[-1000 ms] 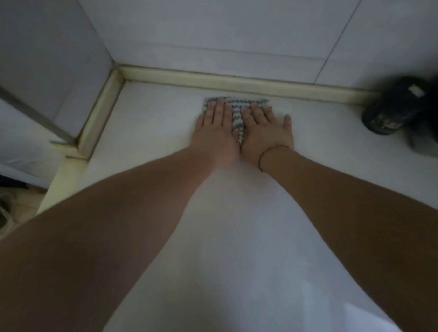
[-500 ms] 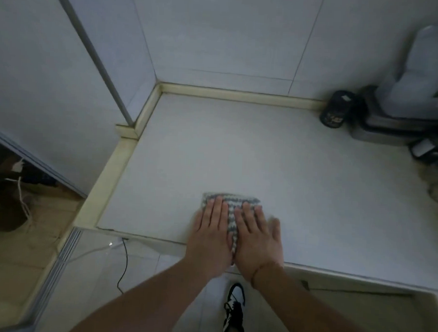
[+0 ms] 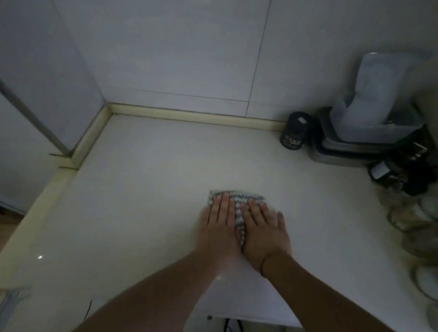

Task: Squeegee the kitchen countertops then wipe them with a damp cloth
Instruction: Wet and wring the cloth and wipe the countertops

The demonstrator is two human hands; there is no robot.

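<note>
Pressing flat, I have my left hand (image 3: 219, 226) and right hand (image 3: 265, 230) side by side on the folded cloth (image 3: 238, 212), fingers straight, neither grip curled round it. Two palms spread the load so the whole pad bears on the bench (image 3: 149, 188) as it wipes. It lies mid-bench, well apart from the dark jar (image 3: 293, 134) and the glass jars (image 3: 411, 219) at the right, which sit out of its way.

Dim, bluish and grainy light, wide-angle bending at the edges, motion-blurred forearms, and one small glare speck on the glossy white countertop (image 3: 147, 177).
</note>
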